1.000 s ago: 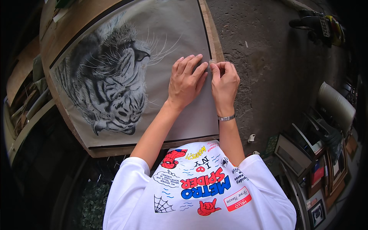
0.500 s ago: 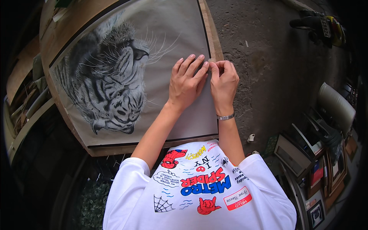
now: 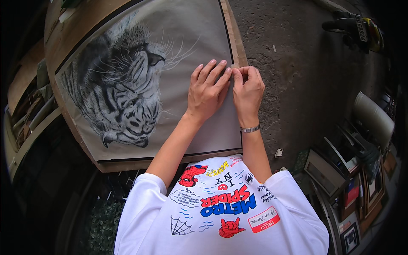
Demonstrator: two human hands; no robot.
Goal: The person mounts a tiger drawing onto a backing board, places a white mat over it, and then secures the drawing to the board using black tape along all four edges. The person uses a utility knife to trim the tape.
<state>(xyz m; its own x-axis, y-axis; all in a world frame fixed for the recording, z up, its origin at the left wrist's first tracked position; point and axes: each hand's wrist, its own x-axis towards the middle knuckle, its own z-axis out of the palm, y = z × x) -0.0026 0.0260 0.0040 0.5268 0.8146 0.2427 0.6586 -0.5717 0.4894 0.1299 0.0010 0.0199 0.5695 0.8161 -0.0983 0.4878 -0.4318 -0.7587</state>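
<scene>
A black-and-white tiger drawing (image 3: 127,93) lies upside down to me on a wooden board (image 3: 240,42), with a dark strip along its border. My left hand (image 3: 206,90) rests on the bare grey part of the sheet near the right border, fingers spread. Right beside it, my right hand (image 3: 248,91) is at the board's right edge, thumb and forefinger pinched together at the dark strip. Whatever that pinch holds is too small and too hidden to name. A metal bracelet (image 3: 250,128) circles my right wrist.
Rough dark ground (image 3: 293,85) stretches beyond the board's right side. Picture frames (image 3: 325,172) lean in a stack at the lower right, near a pale roll (image 3: 374,117). A parked motorbike (image 3: 355,29) stands at the far right. Boards and scraps (image 3: 32,102) crowd the left.
</scene>
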